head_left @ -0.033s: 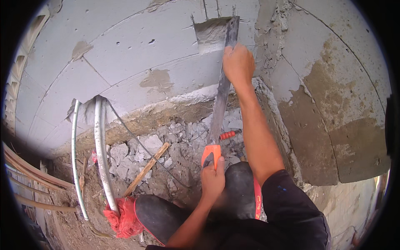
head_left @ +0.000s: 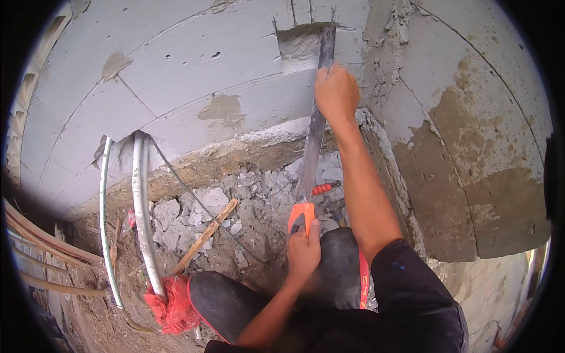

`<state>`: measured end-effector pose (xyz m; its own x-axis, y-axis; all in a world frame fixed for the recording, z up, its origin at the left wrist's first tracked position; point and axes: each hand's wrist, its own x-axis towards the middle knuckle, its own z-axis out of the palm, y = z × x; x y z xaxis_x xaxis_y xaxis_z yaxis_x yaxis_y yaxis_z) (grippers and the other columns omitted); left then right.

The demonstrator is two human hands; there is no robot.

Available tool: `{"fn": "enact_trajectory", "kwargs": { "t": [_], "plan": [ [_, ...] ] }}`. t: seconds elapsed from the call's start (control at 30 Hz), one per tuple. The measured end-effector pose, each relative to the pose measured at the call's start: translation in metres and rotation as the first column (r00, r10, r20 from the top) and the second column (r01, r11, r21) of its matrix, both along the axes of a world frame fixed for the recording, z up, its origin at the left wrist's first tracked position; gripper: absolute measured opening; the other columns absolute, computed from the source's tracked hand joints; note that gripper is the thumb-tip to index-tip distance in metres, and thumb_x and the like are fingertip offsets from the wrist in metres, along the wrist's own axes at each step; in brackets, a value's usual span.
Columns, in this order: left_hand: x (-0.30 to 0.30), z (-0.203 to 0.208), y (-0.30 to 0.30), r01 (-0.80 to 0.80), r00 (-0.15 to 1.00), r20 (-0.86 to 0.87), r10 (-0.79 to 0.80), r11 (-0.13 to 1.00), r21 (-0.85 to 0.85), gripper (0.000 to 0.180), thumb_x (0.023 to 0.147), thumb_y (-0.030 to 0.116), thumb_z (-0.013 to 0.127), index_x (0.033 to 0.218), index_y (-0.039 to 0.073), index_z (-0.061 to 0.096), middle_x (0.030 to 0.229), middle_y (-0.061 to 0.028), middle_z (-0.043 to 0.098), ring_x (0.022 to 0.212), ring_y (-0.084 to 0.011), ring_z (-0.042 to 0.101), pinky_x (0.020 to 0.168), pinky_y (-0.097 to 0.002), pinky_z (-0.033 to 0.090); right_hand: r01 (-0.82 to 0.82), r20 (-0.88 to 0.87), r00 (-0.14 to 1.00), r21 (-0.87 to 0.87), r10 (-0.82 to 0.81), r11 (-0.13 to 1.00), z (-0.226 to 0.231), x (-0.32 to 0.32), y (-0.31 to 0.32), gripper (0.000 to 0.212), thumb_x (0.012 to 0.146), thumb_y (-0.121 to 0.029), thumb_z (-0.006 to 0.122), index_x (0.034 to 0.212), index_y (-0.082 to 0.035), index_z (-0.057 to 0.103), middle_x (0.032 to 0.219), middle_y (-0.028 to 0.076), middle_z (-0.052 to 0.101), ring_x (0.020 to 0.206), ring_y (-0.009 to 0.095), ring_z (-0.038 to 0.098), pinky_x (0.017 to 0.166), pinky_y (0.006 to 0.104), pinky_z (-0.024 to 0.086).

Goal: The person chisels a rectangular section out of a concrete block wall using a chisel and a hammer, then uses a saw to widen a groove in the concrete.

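Observation:
My left hand (head_left: 303, 253) is wrapped round the orange handle (head_left: 302, 213) of a handsaw (head_left: 311, 157). The long, dusty grey blade runs up and away to the pale block wall (head_left: 176, 82). Near the far end of the blade, my right hand (head_left: 336, 89) is closed on it. The blade's tip lies at the right edge of a square recess (head_left: 300, 48) cut in the wall; how deep it sits there I cannot tell. Short saw cuts mark the recess's upper corners.
Broken block rubble (head_left: 203, 203) covers the ground below the wall. A red-handled tool (head_left: 322, 188) lies there beside the blade. To the left stand white pipes (head_left: 140, 194), a thin dark cable (head_left: 188, 191), a wooden stick (head_left: 206, 238) and a red plastic bag (head_left: 173, 309).
The saw's handle has shifted slightly right and away from me with my left hand, and the blade's angle has changed a little. Both hands keep their hold.

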<state>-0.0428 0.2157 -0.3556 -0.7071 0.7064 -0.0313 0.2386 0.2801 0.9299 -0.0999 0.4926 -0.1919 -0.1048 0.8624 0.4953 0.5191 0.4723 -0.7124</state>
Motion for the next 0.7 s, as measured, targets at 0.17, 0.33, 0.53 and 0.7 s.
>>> {"fn": "enact_trajectory", "kwargs": {
  "t": [0.17,0.33,0.53,0.7],
  "plan": [
    [0.028,-0.013,-0.010,0.064,0.983,0.168,-0.076,0.995,0.073,0.058,0.105,0.039,0.052,0.065,-0.003,0.054,0.053,-0.0115,0.045,0.050,-0.0188,0.047,0.053,-0.0418,0.039,-0.012,0.220,0.975,0.037,0.003,0.999,0.004,0.007,-0.013,0.032,0.094,-0.023,0.050,0.094,0.003,0.069,0.091,0.028,0.070,0.091,0.049,0.068,0.081,0.0580,0.051],
    [0.036,0.011,0.015,0.121,0.955,0.271,-0.122,0.992,0.018,0.057,0.106,0.038,0.052,0.068,-0.004,0.058,0.053,-0.0122,0.048,0.050,-0.0211,0.048,0.054,-0.0435,0.039,0.050,0.284,0.956,0.101,-0.078,0.994,0.008,0.022,0.005,0.031,0.094,-0.023,0.051,0.097,0.002,0.070,0.092,0.027,0.071,0.091,0.048,0.068,0.081,0.0578,0.052],
    [0.045,0.000,0.012,0.073,0.976,0.195,-0.100,0.987,0.144,0.063,0.106,0.041,0.049,0.059,-0.001,0.052,0.052,-0.0042,0.048,0.048,-0.0148,0.044,0.049,-0.0383,0.036,0.031,0.259,0.964,0.103,-0.057,0.994,0.021,0.026,-0.015,0.028,0.093,-0.022,0.054,0.094,0.002,0.069,0.094,0.028,0.071,0.092,0.047,0.068,0.080,0.0569,0.052],
    [0.033,0.002,0.018,0.044,0.979,0.198,-0.048,0.999,0.028,0.057,0.105,0.034,0.053,0.065,-0.006,0.056,0.052,-0.0170,0.048,0.047,-0.0262,0.051,0.053,-0.0447,0.040,0.008,0.278,0.960,0.059,-0.024,0.998,0.006,0.012,0.000,0.029,0.093,-0.023,0.054,0.095,0.002,0.069,0.092,0.028,0.070,0.089,0.048,0.068,0.081,0.0579,0.051]
  ]
}}
